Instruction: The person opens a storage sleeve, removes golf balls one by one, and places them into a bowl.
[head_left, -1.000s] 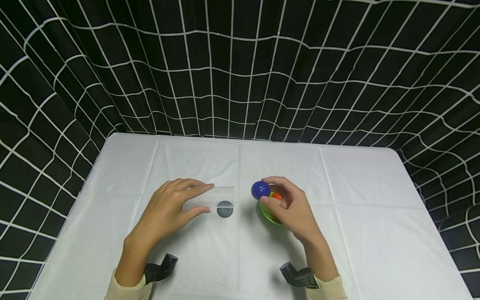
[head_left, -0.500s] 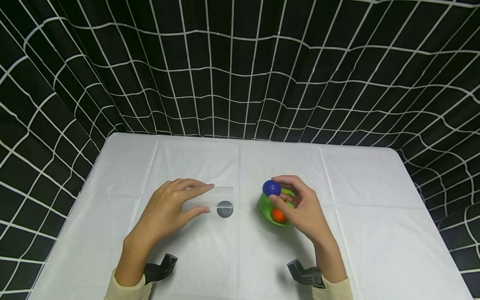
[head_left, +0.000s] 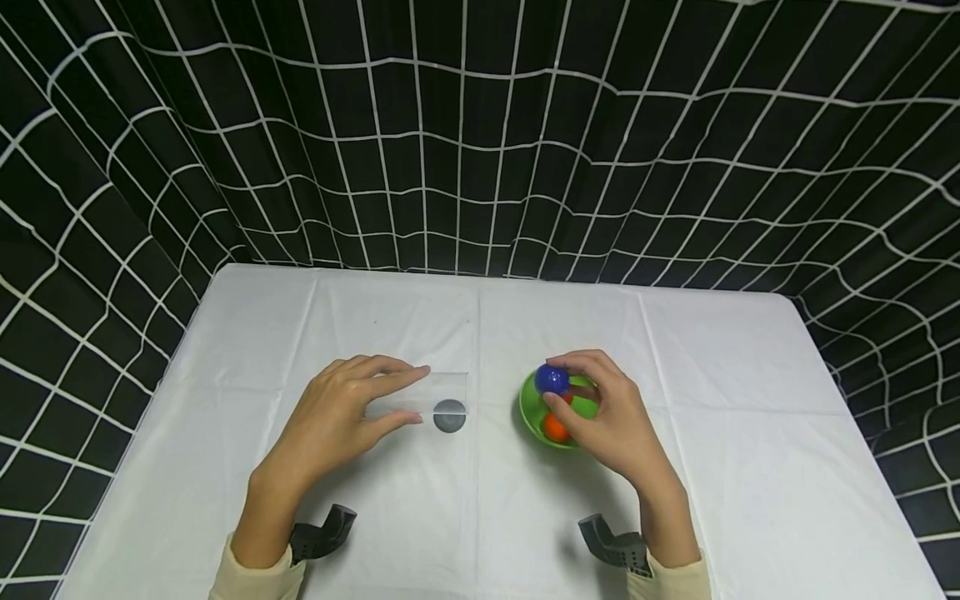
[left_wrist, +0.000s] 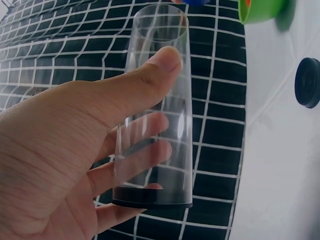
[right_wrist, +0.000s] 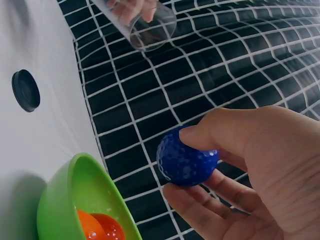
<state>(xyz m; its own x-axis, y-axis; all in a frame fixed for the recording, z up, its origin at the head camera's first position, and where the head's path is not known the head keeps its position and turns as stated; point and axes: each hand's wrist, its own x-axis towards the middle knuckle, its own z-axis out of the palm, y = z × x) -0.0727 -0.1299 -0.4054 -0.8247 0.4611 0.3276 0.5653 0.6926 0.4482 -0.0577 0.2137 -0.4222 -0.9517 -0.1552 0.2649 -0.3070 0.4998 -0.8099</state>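
My left hand (head_left: 341, 412) grips a clear plastic tube (left_wrist: 172, 115) around its side, thumb in front and fingers behind. The tube has a black base (left_wrist: 152, 196) at one end and an open mouth at the other, and nothing shows inside it. With thumb and fingertips, my right hand (head_left: 603, 412) pinches a dimpled blue golf ball (right_wrist: 186, 159). In the head view this ball appears over the green bowl (head_left: 529, 417); the right wrist view shows it raised above the rim. An orange ball (head_left: 556, 428) and a red-orange ball (right_wrist: 109, 226) lie in the bowl, partly hidden.
A round black cap (head_left: 449, 422) lies on the white-covered table (head_left: 360, 533), below the tube's mouth in the head view. Dark curtains with a white grid (head_left: 465, 167) stand behind the table and along its sides.
My right hand has carried the blue golf ball rightward, from near the tube's mouth to over the green bowl, slowing lately. My left hand and the tube have stayed in place.
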